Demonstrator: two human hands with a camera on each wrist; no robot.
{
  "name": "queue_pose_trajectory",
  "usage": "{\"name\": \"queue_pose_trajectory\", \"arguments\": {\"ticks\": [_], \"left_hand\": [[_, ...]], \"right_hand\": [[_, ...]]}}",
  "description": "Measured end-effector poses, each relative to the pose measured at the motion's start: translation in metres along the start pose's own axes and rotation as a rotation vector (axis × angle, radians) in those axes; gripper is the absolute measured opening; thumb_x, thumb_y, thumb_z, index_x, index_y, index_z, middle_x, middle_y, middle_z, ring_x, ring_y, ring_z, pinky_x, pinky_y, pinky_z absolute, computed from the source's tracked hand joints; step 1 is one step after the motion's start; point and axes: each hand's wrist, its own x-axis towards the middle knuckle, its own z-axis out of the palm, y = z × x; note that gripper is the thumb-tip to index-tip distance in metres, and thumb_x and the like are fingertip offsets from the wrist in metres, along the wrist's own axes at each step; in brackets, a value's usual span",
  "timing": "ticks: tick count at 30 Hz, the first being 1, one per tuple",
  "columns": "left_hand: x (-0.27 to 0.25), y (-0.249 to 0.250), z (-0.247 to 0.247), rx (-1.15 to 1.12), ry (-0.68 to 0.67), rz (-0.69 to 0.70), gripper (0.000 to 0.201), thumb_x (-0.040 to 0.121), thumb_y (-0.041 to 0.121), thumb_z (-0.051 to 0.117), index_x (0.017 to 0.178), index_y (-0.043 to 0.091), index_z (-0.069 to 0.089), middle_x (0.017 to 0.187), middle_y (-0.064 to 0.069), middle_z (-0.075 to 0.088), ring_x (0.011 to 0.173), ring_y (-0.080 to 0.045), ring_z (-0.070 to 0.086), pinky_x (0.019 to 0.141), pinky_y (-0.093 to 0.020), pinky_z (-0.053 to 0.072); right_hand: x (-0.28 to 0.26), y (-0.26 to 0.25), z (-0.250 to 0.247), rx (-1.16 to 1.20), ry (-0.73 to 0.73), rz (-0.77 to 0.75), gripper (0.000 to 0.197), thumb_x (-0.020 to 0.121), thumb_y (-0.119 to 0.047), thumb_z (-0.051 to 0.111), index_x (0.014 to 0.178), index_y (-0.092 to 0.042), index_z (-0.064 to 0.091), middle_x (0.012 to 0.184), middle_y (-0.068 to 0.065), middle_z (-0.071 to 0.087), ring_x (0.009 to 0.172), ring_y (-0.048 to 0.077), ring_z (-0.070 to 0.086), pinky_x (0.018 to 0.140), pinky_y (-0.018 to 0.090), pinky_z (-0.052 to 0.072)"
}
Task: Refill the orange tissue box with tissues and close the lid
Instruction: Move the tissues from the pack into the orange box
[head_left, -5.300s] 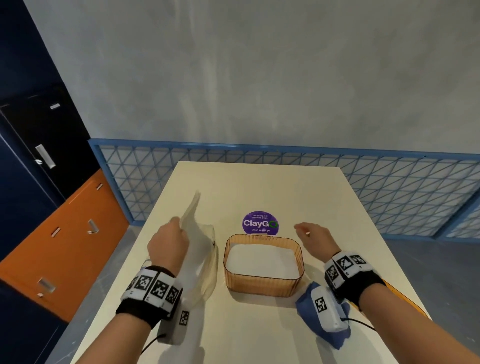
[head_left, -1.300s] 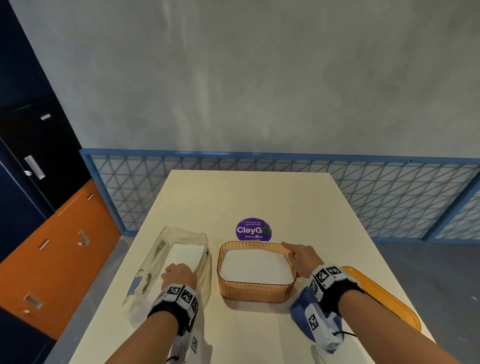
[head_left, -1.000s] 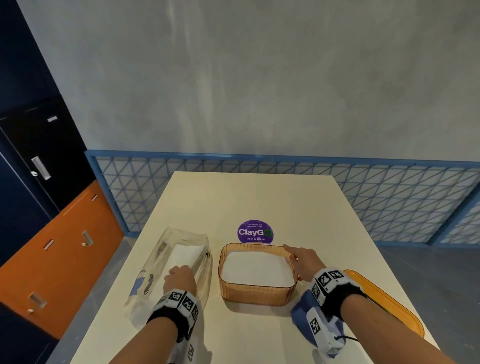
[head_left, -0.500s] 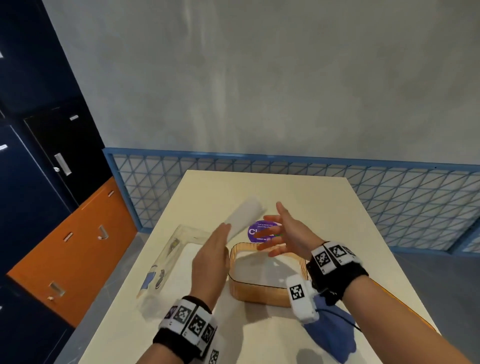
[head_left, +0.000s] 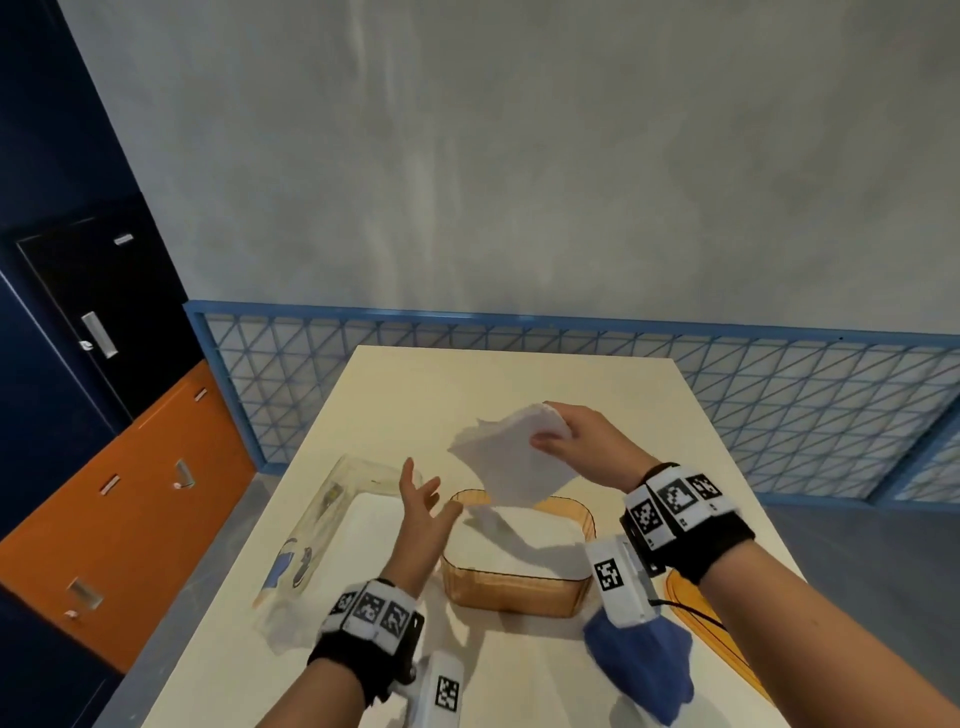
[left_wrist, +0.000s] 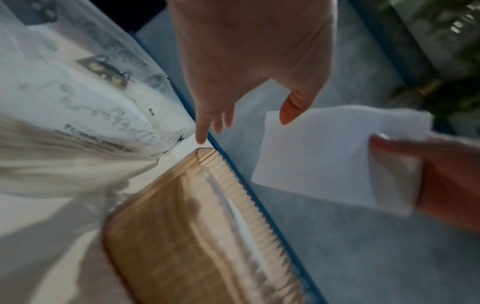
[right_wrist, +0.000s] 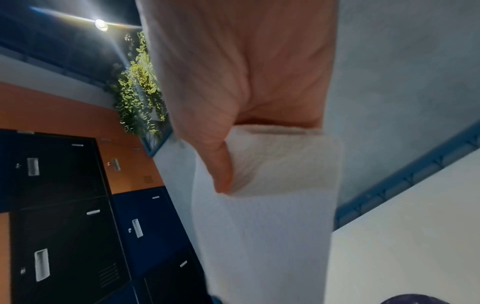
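Observation:
The orange tissue box (head_left: 519, 592) stands open in the middle of the cream table (head_left: 467, 384), with white tissues lying in it. My right hand (head_left: 576, 441) grips a stack of white tissues (head_left: 511, 460) in the air above the box's far edge; thumb and fingers pinch its right end (right_wrist: 272, 164). My left hand (head_left: 421, 506) hovers with spread fingers just left of the box, holding nothing. In the left wrist view the held tissues (left_wrist: 324, 152) hang right of my left hand (left_wrist: 246, 98), over the box (left_wrist: 187, 226). The orange lid (head_left: 711, 629) lies right of the box.
A clear plastic tissue pack (head_left: 332, 525) with white tissues in it lies left of the box. A blue cloth (head_left: 644, 670) hangs under my right wrist. A blue mesh railing (head_left: 779, 395) runs behind the table; orange and dark lockers (head_left: 104, 467) stand at the left.
My left hand lifted a stack of tissues out of the plastic pack and passed it to my right hand. The right hand now grips it above the box; the left hand has let go.

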Motion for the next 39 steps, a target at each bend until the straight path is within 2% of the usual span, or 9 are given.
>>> {"name": "queue_pose_trajectory", "arguments": {"ticks": [5, 7, 10, 16, 21, 26, 32, 35, 39], "left_hand": [[0.014, 0.026, -0.001, -0.194, -0.085, -0.038, 0.059, 0.094, 0.002, 0.047, 0.143, 0.026, 0.024, 0.125, -0.003, 0.050, 0.114, -0.018, 0.045, 0.094, -0.028, 0.037], [0.016, 0.027, 0.001, -0.084, -0.083, 0.039, 0.041, 0.091, -0.005, 0.047, 0.124, 0.020, 0.047, 0.110, 0.000, 0.060, 0.108, -0.019, 0.053, 0.081, -0.021, 0.045], [0.011, 0.009, 0.008, 0.123, -0.090, 0.067, 0.032, 0.087, -0.007, 0.046, 0.108, 0.014, 0.056, 0.098, -0.001, 0.062, 0.099, -0.021, 0.056, 0.074, -0.019, 0.048], [0.005, -0.020, 0.019, 0.314, -0.104, 0.070, 0.040, 0.089, 0.003, 0.043, 0.128, 0.010, 0.048, 0.110, -0.004, 0.058, 0.108, -0.023, 0.055, 0.090, -0.030, 0.046], [0.016, -0.017, 0.018, 0.375, 0.013, 0.046, 0.020, 0.094, 0.011, 0.049, 0.112, 0.006, 0.050, 0.104, -0.008, 0.060, 0.096, -0.023, 0.055, 0.073, -0.027, 0.045], [0.024, -0.015, 0.023, 0.780, 0.062, -0.155, 0.052, 0.092, 0.017, 0.050, 0.140, 0.020, 0.030, 0.127, -0.005, 0.059, 0.118, -0.026, 0.054, 0.107, -0.044, 0.027], [0.027, -0.018, 0.029, 1.103, 0.005, -0.072, 0.060, 0.093, 0.009, 0.043, 0.146, 0.024, 0.019, 0.115, -0.004, 0.065, 0.109, -0.023, 0.059, 0.104, -0.043, 0.030], [0.019, -0.019, 0.033, 1.248, 0.019, 0.026, 0.061, 0.091, 0.004, 0.045, 0.145, 0.020, 0.021, 0.131, -0.002, 0.052, 0.119, -0.021, 0.052, 0.103, -0.044, 0.031], [0.014, -0.016, 0.033, 1.450, 0.001, 0.254, 0.053, 0.095, 0.014, 0.046, 0.143, 0.028, 0.027, 0.146, -0.002, 0.030, 0.132, -0.024, 0.034, 0.105, -0.052, 0.026]], "right_hand": [[-0.012, 0.018, 0.002, 0.258, 0.047, -0.056, 0.012, 0.092, -0.011, 0.055, 0.101, -0.018, 0.060, 0.095, -0.003, 0.063, 0.089, 0.013, 0.057, 0.081, 0.026, 0.043], [-0.018, 0.031, 0.009, 0.411, 0.067, 0.006, 0.012, 0.090, -0.011, 0.060, 0.099, -0.019, 0.060, 0.093, -0.003, 0.063, 0.086, 0.012, 0.058, 0.079, 0.025, 0.045], [-0.032, 0.061, 0.035, 0.496, 0.099, 0.140, 0.023, 0.076, -0.020, 0.068, 0.098, -0.020, 0.061, 0.095, 0.003, 0.064, 0.087, 0.016, 0.059, 0.076, 0.025, 0.048], [-0.039, 0.090, 0.071, 0.370, 0.214, 0.337, 0.026, 0.075, -0.009, 0.067, 0.099, -0.013, 0.056, 0.094, 0.009, 0.060, 0.093, 0.025, 0.056, 0.073, 0.030, 0.043], [-0.025, 0.088, 0.062, 0.315, 0.254, 0.454, 0.041, 0.084, -0.005, 0.062, 0.124, -0.003, 0.052, 0.121, 0.015, 0.060, 0.113, 0.030, 0.056, 0.095, 0.036, 0.045], [-0.027, 0.080, 0.071, 0.132, 0.094, 0.579, 0.069, 0.086, -0.006, 0.059, 0.145, -0.007, 0.021, 0.133, 0.020, 0.051, 0.120, 0.031, 0.052, 0.090, 0.027, 0.043], [-0.025, 0.081, 0.084, -0.053, 0.078, 0.553, 0.080, 0.090, -0.002, 0.050, 0.150, -0.014, -0.001, 0.123, 0.021, 0.056, 0.108, 0.031, 0.058, 0.086, 0.030, 0.048], [-0.027, 0.081, 0.084, -0.140, 0.035, 0.482, 0.080, 0.090, -0.003, 0.050, 0.151, -0.014, -0.001, 0.126, 0.018, 0.053, 0.104, 0.025, 0.057, 0.084, 0.028, 0.046], [-0.033, 0.077, 0.082, -0.549, 0.068, 0.227, 0.073, 0.088, -0.003, 0.054, 0.149, -0.017, 0.014, 0.144, 0.011, 0.032, 0.124, 0.026, 0.043, 0.092, 0.032, 0.046]]}}
